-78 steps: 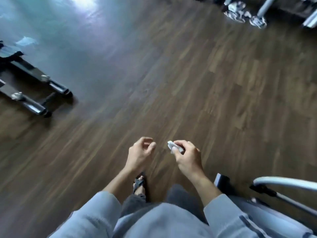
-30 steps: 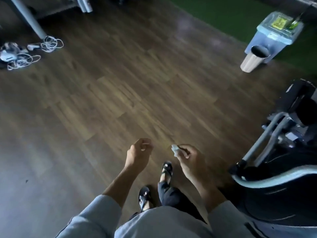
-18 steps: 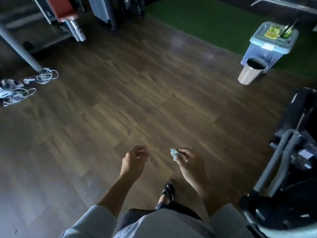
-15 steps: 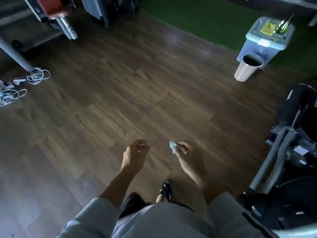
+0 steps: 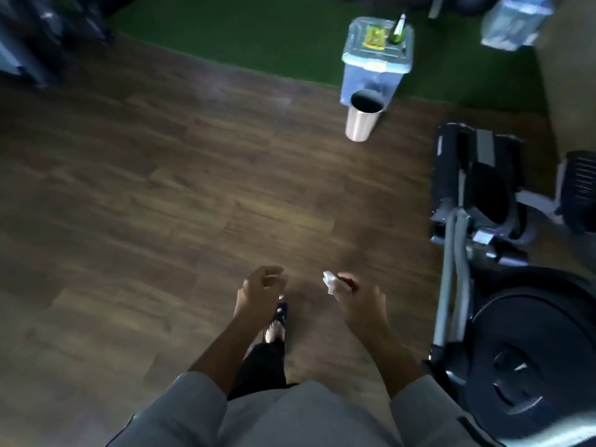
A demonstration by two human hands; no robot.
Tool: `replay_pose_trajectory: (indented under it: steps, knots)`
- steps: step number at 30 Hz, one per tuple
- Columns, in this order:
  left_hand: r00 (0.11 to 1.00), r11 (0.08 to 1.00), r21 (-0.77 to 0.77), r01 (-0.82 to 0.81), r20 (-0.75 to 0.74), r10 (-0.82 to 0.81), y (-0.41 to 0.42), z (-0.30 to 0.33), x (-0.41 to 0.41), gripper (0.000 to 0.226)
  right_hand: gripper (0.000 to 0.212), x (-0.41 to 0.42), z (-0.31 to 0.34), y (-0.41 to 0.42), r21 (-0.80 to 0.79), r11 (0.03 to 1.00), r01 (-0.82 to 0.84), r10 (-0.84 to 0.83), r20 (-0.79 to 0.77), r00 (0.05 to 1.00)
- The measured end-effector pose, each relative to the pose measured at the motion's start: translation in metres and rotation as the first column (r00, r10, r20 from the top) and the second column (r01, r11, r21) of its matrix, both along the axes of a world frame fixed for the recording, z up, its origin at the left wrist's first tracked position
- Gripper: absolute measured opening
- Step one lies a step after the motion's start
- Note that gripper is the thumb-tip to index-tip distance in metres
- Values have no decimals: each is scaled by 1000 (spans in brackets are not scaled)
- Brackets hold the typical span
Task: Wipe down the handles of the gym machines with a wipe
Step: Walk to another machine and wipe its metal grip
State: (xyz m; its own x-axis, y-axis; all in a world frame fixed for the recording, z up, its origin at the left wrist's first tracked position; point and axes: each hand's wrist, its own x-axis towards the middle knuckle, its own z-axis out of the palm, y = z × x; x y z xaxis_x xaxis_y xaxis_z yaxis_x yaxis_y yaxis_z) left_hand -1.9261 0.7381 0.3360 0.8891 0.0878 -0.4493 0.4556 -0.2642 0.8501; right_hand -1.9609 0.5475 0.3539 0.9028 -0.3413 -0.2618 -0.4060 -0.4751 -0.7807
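My right hand point(image 5: 358, 296) pinches a small crumpled white wipe point(image 5: 330, 281) between thumb and fingers, held out over the wooden floor. My left hand point(image 5: 259, 291) hangs beside it with loosely curled fingers and holds nothing. A dark elliptical machine point(image 5: 503, 285) stands at the right, its grey bars point(image 5: 451, 279) rising close to my right forearm. No machine handle shows clearly in this blurred view.
A metal waste bin point(image 5: 361, 119) stands ahead on the wooden floor point(image 5: 161, 204), in front of a blue lidded plastic box point(image 5: 374, 59) on the green turf point(image 5: 242, 37). Dark equipment point(image 5: 38, 33) sits at the far left. My sandalled foot point(image 5: 277, 324) shows below my hands.
The view has swung to the right: the cables and red machine have left the frame, and the bin and elliptical have come closer. My right hand still pinches the wipe.
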Motion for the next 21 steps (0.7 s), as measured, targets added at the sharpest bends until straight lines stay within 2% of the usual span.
replay_pose_trajectory:
  steps: [2, 8, 13, 16, 18, 21]
  knots:
    - [997, 997, 2, 71, 1, -71, -11, -2, 45, 17, 21, 28, 6, -11, -4, 998, 64, -64, 8, 998]
    - [962, 963, -20, 270, 50, -269, -48, 12, 169, 9, 25, 111, 14, -35, 19, 968, 252, -252, 26, 967]
    - [923, 922, -49, 383, 50, -381, -94, 16, 230, 6, 23, 151, 6, -60, 26, 932, 362, -362, -20, 932]
    - [910, 910, -32, 414, 11, -414, -128, 8, 265, 4, 18, 181, -1, -91, 27, 905, 424, -424, -28, 905]
    - [905, 904, -27, 426, -5, -426, -157, 1, 291, 11, 19, 205, -4, -116, 20, 896, 443, -443, -13, 897]
    - [885, 885, 5, 466, 19, -466, -202, 3, 327, 6, 22, 243, -7, -161, 43, 883, 467, -468, 26, 883]
